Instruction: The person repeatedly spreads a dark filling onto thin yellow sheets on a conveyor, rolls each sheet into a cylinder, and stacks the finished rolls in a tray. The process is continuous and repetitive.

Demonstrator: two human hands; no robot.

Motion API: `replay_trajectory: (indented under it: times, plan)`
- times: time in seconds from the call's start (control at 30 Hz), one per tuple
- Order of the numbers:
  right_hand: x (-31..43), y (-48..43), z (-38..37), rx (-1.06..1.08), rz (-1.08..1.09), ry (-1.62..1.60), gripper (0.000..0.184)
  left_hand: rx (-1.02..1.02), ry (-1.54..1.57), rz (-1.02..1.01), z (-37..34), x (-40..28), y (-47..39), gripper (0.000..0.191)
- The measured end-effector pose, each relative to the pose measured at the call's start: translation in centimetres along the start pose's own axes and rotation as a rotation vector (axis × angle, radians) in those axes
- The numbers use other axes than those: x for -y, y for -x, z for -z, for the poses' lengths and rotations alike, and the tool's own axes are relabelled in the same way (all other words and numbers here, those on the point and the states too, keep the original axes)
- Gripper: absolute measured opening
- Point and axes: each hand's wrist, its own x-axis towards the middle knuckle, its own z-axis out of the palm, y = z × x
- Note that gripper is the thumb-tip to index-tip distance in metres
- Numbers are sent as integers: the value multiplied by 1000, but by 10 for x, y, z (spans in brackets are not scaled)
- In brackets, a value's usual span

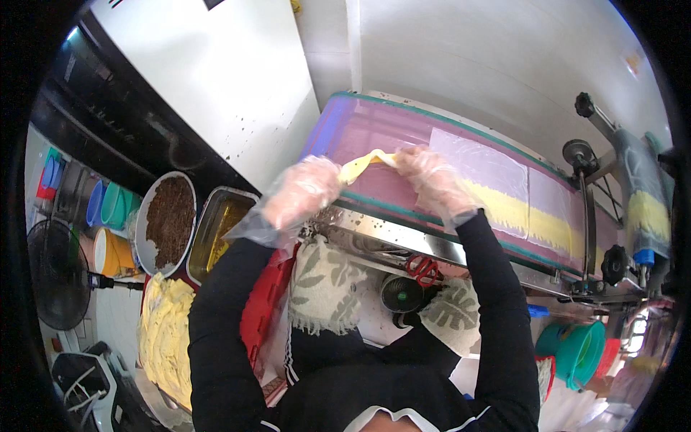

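Note:
Stretched between my two gloved hands is a strip of pale yellow dough (368, 162), raised in an arch over the pink surface of a belt machine (372, 208). My left hand (305, 189), in a loose clear plastic glove, closes on the strip's left end. The right end is in the fingers of my right hand (426, 175), gloved the same way. To the right, clear plastic sheets (480, 156) lie on the belt, each with a jagged yellow band (496, 205) along its lower part. Filling inside the strip, if any, is hidden.
At left stand a white bowl of brown crumbly filling (171, 221), a metal tray of yellow liquid (224, 232), a heap of yellow dough pieces (164, 335) and a fan (58, 274). A roller frame with black knobs (615, 264) spans the belt's right end. A green bucket (577, 353) stands lower right.

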Motion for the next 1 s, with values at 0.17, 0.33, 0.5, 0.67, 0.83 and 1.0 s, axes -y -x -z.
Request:
replay_trajectory:
  times: [0.17, 0.33, 0.5, 0.67, 0.83, 1.0]
  plan:
    - [-3, 31, 28, -312, -21, -49, 46, -419, 99, 389, 65, 26, 107, 30]
    - [9, 56, 39, -314, -55, -151, 40, -261, 496, 820, 40, 48, 173, 28]
    - [18, 73, 39, -284, -95, -184, 37, 1, 241, 756, 17, 65, 178, 26]
    - [22, 73, 40, -291, -180, -128, 34, -365, 533, 734, 20, 23, 119, 29]
    - [37, 31, 17, -302, -106, -208, 38, -251, 25, 223, -47, -36, -15, 41]
    - [50, -26, -11, -276, -102, -175, 43, -131, 172, 69, -69, -29, -79, 37]
